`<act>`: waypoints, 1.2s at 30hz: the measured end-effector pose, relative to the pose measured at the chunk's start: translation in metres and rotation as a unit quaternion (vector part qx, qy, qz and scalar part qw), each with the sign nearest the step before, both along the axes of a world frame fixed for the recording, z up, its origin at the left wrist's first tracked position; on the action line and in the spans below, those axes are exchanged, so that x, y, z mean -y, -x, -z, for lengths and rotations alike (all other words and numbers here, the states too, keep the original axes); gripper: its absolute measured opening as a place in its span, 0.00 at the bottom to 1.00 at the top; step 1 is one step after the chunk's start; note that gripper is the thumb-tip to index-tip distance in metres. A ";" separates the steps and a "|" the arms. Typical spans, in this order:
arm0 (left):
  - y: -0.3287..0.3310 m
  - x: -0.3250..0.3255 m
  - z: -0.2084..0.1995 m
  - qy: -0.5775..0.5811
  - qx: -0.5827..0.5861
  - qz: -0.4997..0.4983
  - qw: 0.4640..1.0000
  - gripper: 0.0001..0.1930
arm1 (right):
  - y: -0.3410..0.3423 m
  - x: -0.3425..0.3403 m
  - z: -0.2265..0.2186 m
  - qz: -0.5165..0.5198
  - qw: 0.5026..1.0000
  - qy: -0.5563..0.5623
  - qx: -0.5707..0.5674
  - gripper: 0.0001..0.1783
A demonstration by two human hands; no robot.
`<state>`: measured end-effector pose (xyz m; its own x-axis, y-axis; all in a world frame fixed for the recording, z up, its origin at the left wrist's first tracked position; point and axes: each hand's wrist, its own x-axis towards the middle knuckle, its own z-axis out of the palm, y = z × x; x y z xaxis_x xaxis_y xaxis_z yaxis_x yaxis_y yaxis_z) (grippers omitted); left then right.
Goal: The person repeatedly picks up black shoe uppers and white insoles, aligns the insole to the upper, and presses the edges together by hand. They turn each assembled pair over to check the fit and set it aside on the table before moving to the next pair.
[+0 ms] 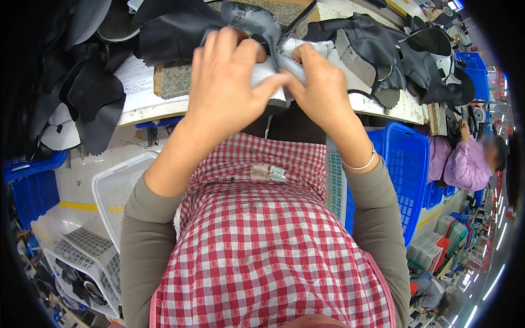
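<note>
At the bench's front edge, both of my hands grip one shoe upper (262,74), a dark leather piece with a pale grey lining. My left hand (229,79) curls its fingers over the upper's left side, slightly blurred, with its thumb pressed toward the middle. On the other side, my right hand (322,76) pinches the lining between thumb and bent fingers. The two thumb tips nearly meet. A dark grey flap (252,21) stands up beyond my fingers. Part of the upper is hidden under my hands.
Black shoe uppers lie heaped at left (93,90) and right (377,49) on the bench. A printed sheet (134,82) and a grey stone slab (176,81) are near my left hand. Blue (402,175) and white baskets (117,180) stand below. A co-worker (465,164) sits at right.
</note>
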<state>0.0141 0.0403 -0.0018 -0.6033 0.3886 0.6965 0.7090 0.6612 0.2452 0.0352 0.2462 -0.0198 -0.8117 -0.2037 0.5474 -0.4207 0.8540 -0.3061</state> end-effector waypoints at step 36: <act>-0.006 0.078 0.061 -0.215 0.301 0.085 0.925 0.04 | 0.079 -0.040 -0.031 -0.266 0.940 0.066 0.205 0.31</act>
